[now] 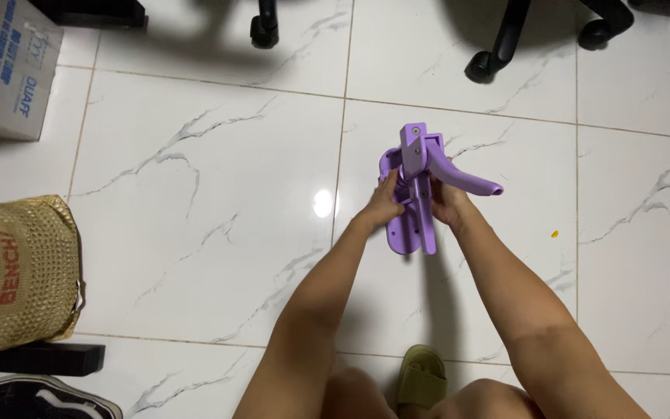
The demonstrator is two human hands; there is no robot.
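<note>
A purple plastic hand-press tool [416,155] with a long curved lever handle stands on the white marble-patterned floor, centre right in the head view. My left hand [384,203] grips its left side near the round cup part. My right hand [445,200] holds the upright post just below the lever, which sticks out to the right. The tool's flat base [405,237] rests on the tile between my hands.
A cardboard box [5,66] sits at far left top. A gold woven bag [17,271] lies at the left edge, with a black shoe [32,399] below it. Office chair wheels [482,66] stand at the top. My sandalled foot [422,380] is at the bottom.
</note>
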